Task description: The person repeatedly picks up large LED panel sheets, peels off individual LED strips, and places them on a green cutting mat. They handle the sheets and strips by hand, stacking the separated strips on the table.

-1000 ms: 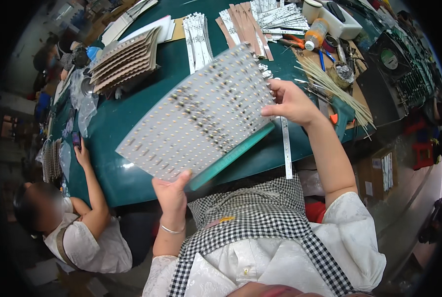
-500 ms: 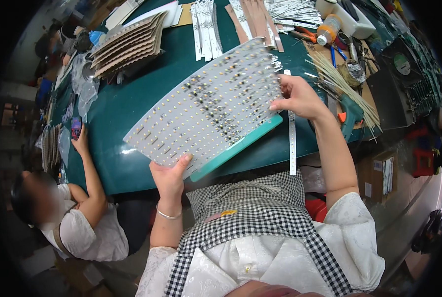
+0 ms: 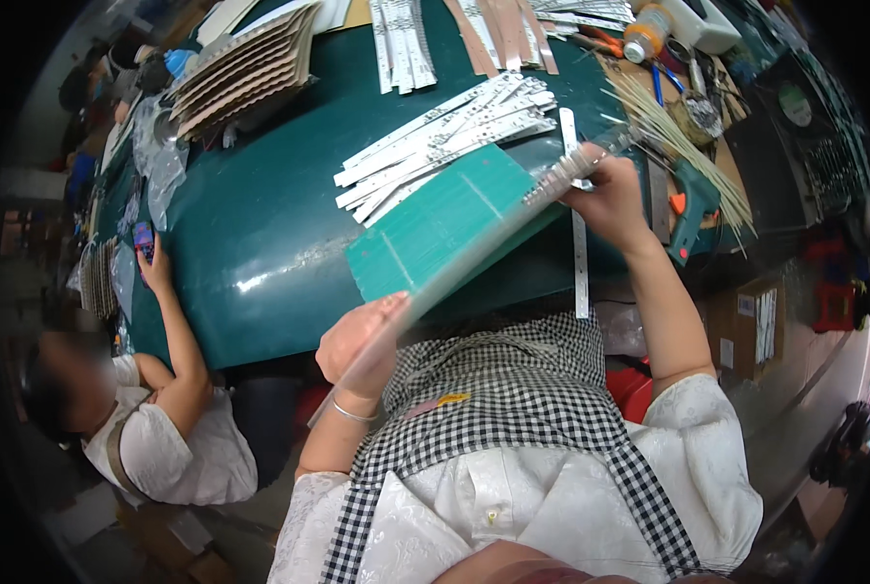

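Note:
I hold a panel of LED strip boards (image 3: 464,261) nearly edge-on, slanting from lower left to upper right. My left hand (image 3: 362,343) grips its lower left end, the fingers partly behind it. At the upper right end, my right hand (image 3: 605,198) is closed on the panel's edge, which is blurred there. The LED face is mostly turned out of sight. Beyond the panel a flat teal board (image 3: 444,219) with pale lines shows. Behind that lies a loose pile of white LED strips (image 3: 444,141). A single white strip (image 3: 580,268) runs past my right hand over the table's near edge.
A fanned stack of brown-edged panels (image 3: 245,73) stands at the far left of the green table (image 3: 250,234). More strips (image 3: 403,44) lie at the back. Thin sticks (image 3: 693,151) and a teal glue gun (image 3: 690,209) are at right. A person (image 3: 172,428) sits at left holding a small device.
The panel has swung from showing its LED face to nearly edge-on, its left end coming down toward me. The teal board and strip pile behind it now show.

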Motion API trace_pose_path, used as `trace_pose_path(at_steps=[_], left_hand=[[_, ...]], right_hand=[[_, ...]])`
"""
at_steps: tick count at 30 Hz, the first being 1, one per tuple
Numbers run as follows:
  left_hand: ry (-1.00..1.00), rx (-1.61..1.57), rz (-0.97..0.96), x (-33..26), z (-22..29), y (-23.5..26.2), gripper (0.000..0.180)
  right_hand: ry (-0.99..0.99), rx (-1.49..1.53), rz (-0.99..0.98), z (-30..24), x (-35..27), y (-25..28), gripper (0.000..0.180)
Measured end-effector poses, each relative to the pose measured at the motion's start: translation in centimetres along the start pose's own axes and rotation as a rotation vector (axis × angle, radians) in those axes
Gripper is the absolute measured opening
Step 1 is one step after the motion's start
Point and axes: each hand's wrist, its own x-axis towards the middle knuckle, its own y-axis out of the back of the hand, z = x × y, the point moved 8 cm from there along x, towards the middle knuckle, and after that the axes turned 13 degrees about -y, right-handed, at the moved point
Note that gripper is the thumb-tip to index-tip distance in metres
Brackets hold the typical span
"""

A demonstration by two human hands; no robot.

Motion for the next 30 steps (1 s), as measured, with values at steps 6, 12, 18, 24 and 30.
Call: trace_pose_path(at_steps=[6,12,18,24,30], left_hand=[[-0.150,-0.238,0.279,-0.2,-1.2,0.5,0.013],[0.263,-0.139,0.658,-2.5,-4.6,3.8,0.029],[0.312,-0.414,0.928,-2.5,-6.2,8.1,0.035],[0.405,-0.544,0.970,-2.1,-6.3,8.5,0.039],[0.649,-0.685,0.835,-3.4,-7.2,3.6,0.045]], right_hand=[[0.036,-0.141,-0.064,0.4,1.1,-1.3,0.017],[-0.380,0.027,-0.099,1.8,1.3,-0.6,0.007],[-0.290,0.285,-0.198,2.0,3.4,0.5,0.007],[-0.359,0.207,-0.103,3.6,8.9,0.6,0.008],[0.200,-0.723,0.387,0.0,9.2,0.5,0.019]])
